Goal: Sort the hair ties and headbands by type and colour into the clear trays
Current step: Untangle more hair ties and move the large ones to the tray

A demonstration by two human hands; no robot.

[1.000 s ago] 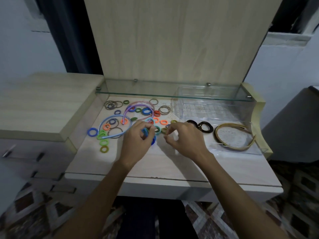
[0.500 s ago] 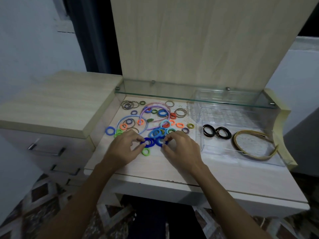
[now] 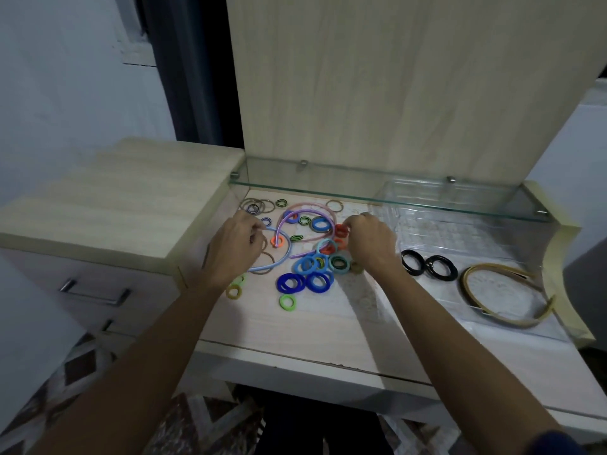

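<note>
Many coloured hair ties lie in a loose pile on the dresser top (image 3: 328,330). A group of dark blue ties (image 3: 290,284) sits at the pile's front, with a green tie (image 3: 288,302) just below. A purple headband (image 3: 305,208) and a light blue headband (image 3: 262,267) lie across the pile. My left hand (image 3: 235,247) hovers over the pile's left side, fingers curled by the blue headband; what they hold is hidden. My right hand (image 3: 371,244) pinches a red hair tie (image 3: 341,229). Two black ties (image 3: 413,262) and a tan headband (image 3: 505,297) lie in the clear tray (image 3: 460,244).
A glass shelf (image 3: 394,195) runs low over the back of the surface, with another clear tray (image 3: 427,192) under it. A raised cabinet top (image 3: 115,198) with drawers borders the left side. A tall wooden panel stands behind.
Both hands left the dark blue ties at the front and reached further back, the left toward the blue headband, the right to the red ties. The camera moved closer.
</note>
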